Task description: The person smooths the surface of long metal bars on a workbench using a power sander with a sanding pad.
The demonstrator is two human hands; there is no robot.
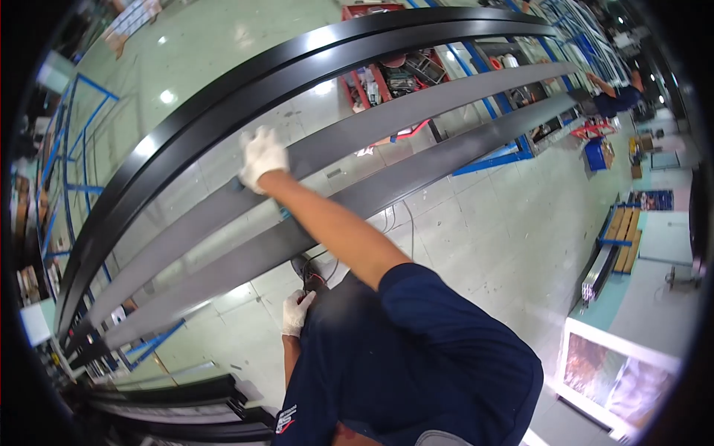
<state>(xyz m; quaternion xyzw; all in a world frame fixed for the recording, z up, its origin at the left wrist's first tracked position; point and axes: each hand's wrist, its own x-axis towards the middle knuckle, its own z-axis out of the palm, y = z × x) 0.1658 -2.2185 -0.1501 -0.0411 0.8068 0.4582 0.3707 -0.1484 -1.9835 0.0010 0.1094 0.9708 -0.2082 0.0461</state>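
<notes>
My right hand (263, 157), in a white glove, reaches out over the nearer grey metal bars. Its fingers look curled and slightly blurred. Bits of something dark teal show beside the glove and under my forearm; what it is stays hidden. Beneath the hand runs a long flat grey bar (387, 111), and a second grey bar (416, 178) lies parallel, closer to me. My left hand (295, 312), also gloved, is low beside my leg. Its fingers are closed around a thin dark cable (315, 278) that shows a touch of red.
Glossy black profiles (297, 63) stretch beyond the grey bars. Blue metal stands (494, 160) support the far end. A red tool tray (387, 82) full of tools sits beyond the bars. Another person (621, 97) stands at the far right end. Dark profiles (178, 398) lie stacked at lower left.
</notes>
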